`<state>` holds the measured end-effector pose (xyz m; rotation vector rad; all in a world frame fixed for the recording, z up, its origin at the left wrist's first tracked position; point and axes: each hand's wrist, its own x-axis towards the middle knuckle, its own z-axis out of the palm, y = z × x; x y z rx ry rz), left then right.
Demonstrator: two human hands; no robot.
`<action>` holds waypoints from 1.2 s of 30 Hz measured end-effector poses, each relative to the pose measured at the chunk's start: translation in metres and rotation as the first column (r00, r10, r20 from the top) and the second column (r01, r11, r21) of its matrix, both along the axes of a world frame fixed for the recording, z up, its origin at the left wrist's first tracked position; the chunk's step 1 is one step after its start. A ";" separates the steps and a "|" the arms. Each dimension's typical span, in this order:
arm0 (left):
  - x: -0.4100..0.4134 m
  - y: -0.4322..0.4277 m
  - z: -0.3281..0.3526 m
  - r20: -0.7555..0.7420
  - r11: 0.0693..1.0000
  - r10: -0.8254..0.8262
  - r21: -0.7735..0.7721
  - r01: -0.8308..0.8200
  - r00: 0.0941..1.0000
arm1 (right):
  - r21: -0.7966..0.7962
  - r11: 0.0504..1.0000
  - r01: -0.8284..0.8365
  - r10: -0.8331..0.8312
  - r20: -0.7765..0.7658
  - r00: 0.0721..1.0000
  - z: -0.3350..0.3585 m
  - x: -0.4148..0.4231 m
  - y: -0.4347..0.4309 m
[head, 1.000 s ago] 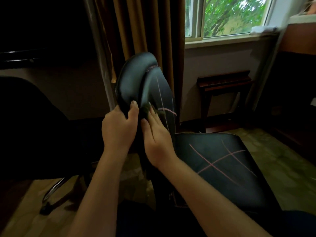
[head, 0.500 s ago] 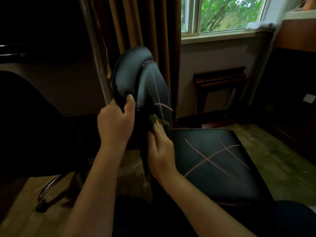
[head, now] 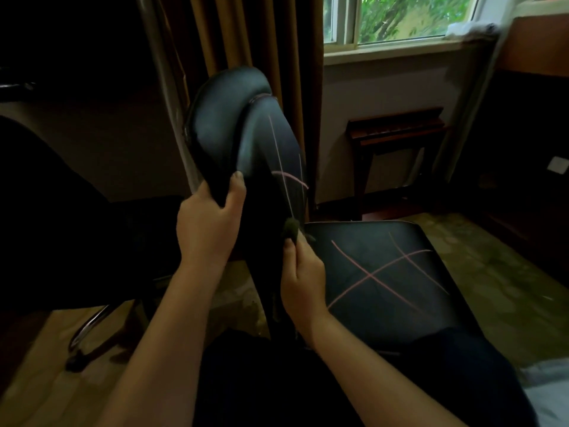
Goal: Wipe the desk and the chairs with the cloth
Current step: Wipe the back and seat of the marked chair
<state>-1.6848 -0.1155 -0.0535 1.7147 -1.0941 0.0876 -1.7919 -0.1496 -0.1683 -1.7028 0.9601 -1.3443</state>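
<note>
1. I see the small dark green fuzzy cloth just right of the frame's centre, bunched at the fingertips of the right hand.
2. The right hand is curled round the cloth and pinches it. The wad sits against the low part of the black leather chair backrest, right by the seat's rear corner.
3. The left hand is left of centre, clamped on the side edge of the backrest. Its thumb lies over the front face and its fingers wrap behind, out of my sight.
4. The two hands are apart, with the backrest's dark lower edge between them.
5. The backrest stands up through the centre of the frame, rounded at the top, with thin pink lines crossing on its face.
6. The black square padded seat spreads to the right of centre, marked with crossing pink lines.
7. At the left edge sits a second dark chair, mostly in shadow, with a curved chrome leg at lower left.
8. Behind the backrest hang brown-gold pleated curtains, and a window showing green leaves fills the upper right.
9. Below the window stands a small dark wooden stool.
</note>
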 end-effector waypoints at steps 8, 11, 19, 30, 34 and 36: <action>-0.003 -0.005 -0.051 -0.042 0.986 0.030 0.165 -0.023 0.999 | -0.133 0.985 -0.105 0.091 -0.108 0.990 0.038 0.021 -0.043; 0.003 -0.007 -0.064 -0.035 0.988 0.032 0.154 -0.027 0.999 | 0.169 0.986 -0.008 0.022 -0.084 0.996 -0.001 0.006 -0.049; -0.001 -0.012 -0.070 0.095 0.992 0.095 0.078 -0.103 0.991 | -0.023 0.998 -0.062 0.063 0.028 0.998 0.007 0.008 -0.012; -0.003 -0.008 -0.073 0.058 0.996 0.082 0.041 -0.085 0.995 | 0.369 0.924 0.099 -0.148 0.106 0.983 -0.038 0.006 -0.015; -0.003 -0.009 -0.075 0.084 0.996 0.087 0.016 -0.089 0.993 | 0.099 0.986 0.132 -0.135 0.026 0.991 -0.029 0.013 0.016; -0.002 -0.010 -0.075 0.092 0.996 0.089 0.015 -0.091 0.992 | 0.014 0.998 0.068 -0.068 -0.005 0.998 -0.003 0.017 0.007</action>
